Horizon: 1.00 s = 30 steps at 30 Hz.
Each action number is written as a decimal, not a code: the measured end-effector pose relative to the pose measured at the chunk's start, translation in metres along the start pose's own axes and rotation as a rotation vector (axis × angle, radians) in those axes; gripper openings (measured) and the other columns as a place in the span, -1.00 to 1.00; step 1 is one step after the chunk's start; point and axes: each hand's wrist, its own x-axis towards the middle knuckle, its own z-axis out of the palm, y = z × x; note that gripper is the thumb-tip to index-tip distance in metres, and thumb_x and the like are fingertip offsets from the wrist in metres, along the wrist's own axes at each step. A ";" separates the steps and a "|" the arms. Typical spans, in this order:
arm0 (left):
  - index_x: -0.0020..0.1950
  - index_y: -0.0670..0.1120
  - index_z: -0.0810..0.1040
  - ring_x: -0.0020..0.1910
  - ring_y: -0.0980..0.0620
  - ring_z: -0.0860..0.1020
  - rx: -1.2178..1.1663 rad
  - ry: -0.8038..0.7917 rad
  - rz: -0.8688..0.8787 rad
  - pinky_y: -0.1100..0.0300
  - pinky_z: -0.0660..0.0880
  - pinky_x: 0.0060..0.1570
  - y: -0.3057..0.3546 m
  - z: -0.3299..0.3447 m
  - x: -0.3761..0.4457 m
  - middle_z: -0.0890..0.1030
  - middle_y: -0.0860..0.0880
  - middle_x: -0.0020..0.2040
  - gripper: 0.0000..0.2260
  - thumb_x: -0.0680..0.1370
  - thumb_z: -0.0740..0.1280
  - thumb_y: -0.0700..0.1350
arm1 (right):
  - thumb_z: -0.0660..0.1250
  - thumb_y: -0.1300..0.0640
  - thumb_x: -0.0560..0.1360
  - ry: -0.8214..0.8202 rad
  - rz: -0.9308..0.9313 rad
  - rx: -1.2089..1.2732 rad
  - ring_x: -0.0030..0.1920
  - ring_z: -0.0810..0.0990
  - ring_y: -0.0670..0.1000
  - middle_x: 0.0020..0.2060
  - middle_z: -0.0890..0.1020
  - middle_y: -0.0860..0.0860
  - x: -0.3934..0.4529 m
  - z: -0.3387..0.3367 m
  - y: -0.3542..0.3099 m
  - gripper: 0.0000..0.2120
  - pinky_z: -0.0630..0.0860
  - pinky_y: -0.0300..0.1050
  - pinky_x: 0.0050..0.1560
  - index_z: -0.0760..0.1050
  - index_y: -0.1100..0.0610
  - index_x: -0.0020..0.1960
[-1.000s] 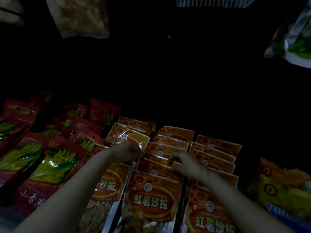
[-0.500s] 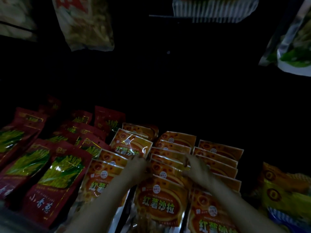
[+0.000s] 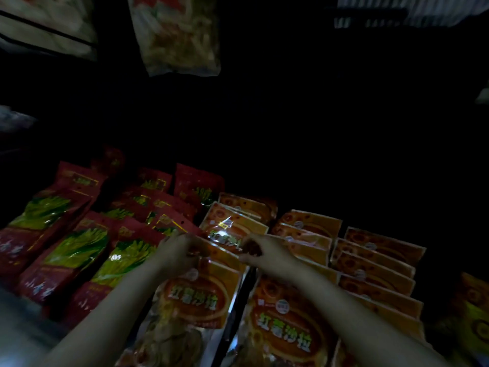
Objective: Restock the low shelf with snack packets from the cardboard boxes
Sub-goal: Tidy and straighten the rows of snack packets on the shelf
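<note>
Dim shelving formed the setting in the head view, its rear in darkness. Both hands worked one orange snack packet [image 3: 211,260] in the overlapped row: the left hand [image 3: 176,254] pinched its top-left corner, the right hand [image 3: 260,251] curled on its top-right edge. Red packets [image 3: 76,247] lay just left of the left hand; more orange rows [image 3: 375,263] lay right of the right hand. No cardboard box was visible. Judged risk: glossy film could slip, and tugging could drag neighbouring packets out of line.
</note>
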 end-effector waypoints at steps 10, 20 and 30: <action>0.07 0.03 0.55 0.22 0.04 0.47 0.037 0.097 0.096 0.09 0.23 0.29 0.002 0.002 -0.004 0.57 0.06 0.12 -0.85 0.50 0.36 -0.05 | 0.27 0.28 0.52 -0.097 0.031 -0.157 0.16 0.52 0.07 0.18 0.54 0.11 0.026 0.021 -0.012 -0.71 0.46 -0.12 0.07 0.48 0.15 0.24; 0.49 0.07 0.15 0.32 -0.04 0.41 0.013 0.056 0.034 0.03 0.11 0.32 0.004 0.006 0.002 0.55 0.00 0.24 -0.40 0.52 0.35 -0.05 | 0.25 0.12 0.53 0.273 0.173 -0.394 0.37 0.28 0.19 0.34 0.37 0.16 0.057 0.016 0.000 -0.52 0.23 0.03 0.32 0.25 0.14 0.42; 0.11 -0.03 0.50 0.22 -0.05 0.47 -0.050 0.229 0.043 0.02 0.15 0.31 0.009 0.009 0.009 0.60 -0.01 0.12 -0.84 0.53 0.31 -0.17 | 0.24 0.21 0.55 0.286 0.144 -0.190 0.16 0.53 0.13 0.11 0.60 0.16 0.054 0.006 -0.004 -0.78 0.35 -0.20 -0.05 0.55 0.23 0.14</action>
